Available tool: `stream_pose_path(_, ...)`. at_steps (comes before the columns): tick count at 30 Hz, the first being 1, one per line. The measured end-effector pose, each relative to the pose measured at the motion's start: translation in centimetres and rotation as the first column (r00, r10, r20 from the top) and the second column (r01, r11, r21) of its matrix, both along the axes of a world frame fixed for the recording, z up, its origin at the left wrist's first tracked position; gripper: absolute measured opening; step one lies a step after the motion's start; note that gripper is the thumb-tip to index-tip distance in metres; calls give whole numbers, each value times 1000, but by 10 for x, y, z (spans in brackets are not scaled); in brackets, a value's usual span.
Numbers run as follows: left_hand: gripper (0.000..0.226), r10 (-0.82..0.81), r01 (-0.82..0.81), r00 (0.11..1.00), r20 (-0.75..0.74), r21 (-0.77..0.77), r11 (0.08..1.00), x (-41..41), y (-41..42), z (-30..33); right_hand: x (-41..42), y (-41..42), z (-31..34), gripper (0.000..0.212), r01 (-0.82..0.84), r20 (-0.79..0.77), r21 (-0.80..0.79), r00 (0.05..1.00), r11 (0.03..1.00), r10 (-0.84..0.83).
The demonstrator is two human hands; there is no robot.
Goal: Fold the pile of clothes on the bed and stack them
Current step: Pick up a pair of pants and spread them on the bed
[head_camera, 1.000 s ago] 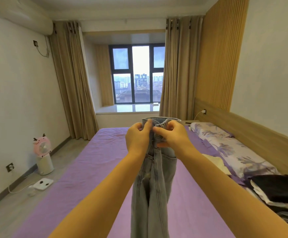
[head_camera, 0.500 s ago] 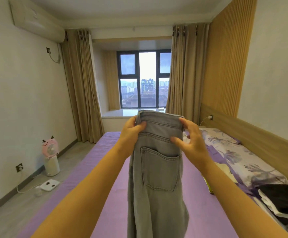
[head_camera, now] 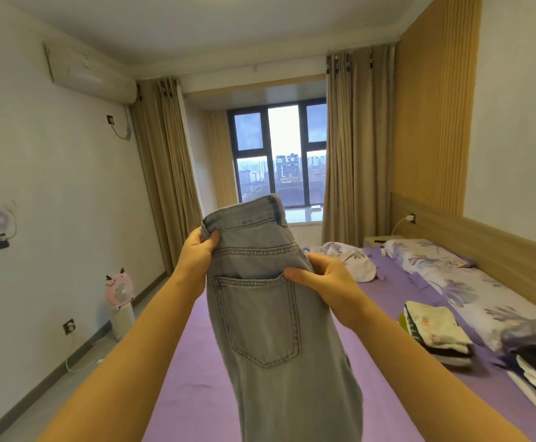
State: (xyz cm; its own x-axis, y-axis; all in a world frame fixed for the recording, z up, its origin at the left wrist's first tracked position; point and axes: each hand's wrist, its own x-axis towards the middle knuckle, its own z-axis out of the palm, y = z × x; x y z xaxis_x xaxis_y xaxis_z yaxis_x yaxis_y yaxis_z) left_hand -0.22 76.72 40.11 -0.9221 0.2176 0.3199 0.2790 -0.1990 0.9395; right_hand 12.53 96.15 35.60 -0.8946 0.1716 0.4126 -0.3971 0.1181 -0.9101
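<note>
Purple bed (head_camera: 196, 390) is filling the lower frame. Light-blue jeans (head_camera: 269, 314) are hanging above it, back pocket facing camera. Left hand (head_camera: 196, 260) is pinching the waistband corner; right hand (head_camera: 327, 279) is gripping the opposite side edge, lower down. Folded stack (head_camera: 435, 333) is sitting to the right, near the floral pillows (head_camera: 470, 282).

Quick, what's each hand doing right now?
Left hand: grips the jeans at the waistband.
Right hand: grips the jeans' other edge, by the pocket.
</note>
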Motion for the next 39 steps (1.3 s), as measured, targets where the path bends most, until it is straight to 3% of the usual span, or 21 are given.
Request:
stream_pose_path(1, 35, 104, -109, 993, -53, -98, 989, 1, -5, -1, -1, -7, 2, 20, 34, -14, 39, 999, 999, -33)
stream_pose_path(3, 50, 248, -326, 906, -343, -191, 926, 9, -13, 0, -6, -18, 4, 14, 89, -33, 139, 996, 986, -85)
stream_pose_path(5, 44, 164, -388, 706, -689, -183, 903, 26, -11, 8, -9, -27, 5, 10, 86, -11, 185, 996, 979, -85)
stream_pose_path(8, 21, -90, -514, 398, -913, -303, 803, 49, 10, 14, -14, -38, 2, 14, 78, 7, 264, 997, 961, -83)
stream_pose_path(10, 36, -232, -660, 262, -937, -349, 665, 52, 23, 9, -12, -42, 2, 10, 71, 9, 269, 997, 961, -76)
stream_pose_path(13, 72, -367, -789, 235, -900, -397, 469, 52, 35, 0, -4, -40, 1, 22, 93, -46, 276, 995, 957, -83)
stream_pose_path(15, 81, -391, -818, 170, -905, -351, 456, 54, 44, -2, 3, -33, -4, 25, 93, -45, 269, 995, 959, -83)
stream_pose_path(18, 70, -413, -856, -67, -908, -160, 491, 59, 58, 1, 13, -15, -26, 30, 66, 23, 214, 997, 975, -72)
stream_pose_path(21, 68, -451, -839, -202, -869, -84, 538, 58, 67, 15, 26, 11, -67, 31, 9, 160, 189, 986, 982, -40)
stream_pose_path(25, 70, -480, -852, -262, -837, -33, 523, 53, 67, 42, 37, 46, -124, 25, 24, 311, 328, 941, 944, -132)
stream_pose_path(30, 71, -506, -877, -263, -822, -15, 480, 51, 64, 67, 43, 58, -143, 45, 24, 444, 345, 876, 938, -186)
stream_pose_path(33, 71, -508, -884, -264, -820, -4, 467, 54, 64, 72, 40, 43, -134, 46, -42, 488, 200, 870, 979, -63)
stream_pose_path(36, 72, -527, -900, -256, -811, 0, 436, 55, 60, 75, 35, 27, -123, 42, -97, 451, -86, 884, 991, 126)
stream_pose_path(39, 74, -563, -929, -232, -793, 8, 370, 50, 54, 75, 28, 18, -117, 46, -32, 524, -234, 838, 972, 154)
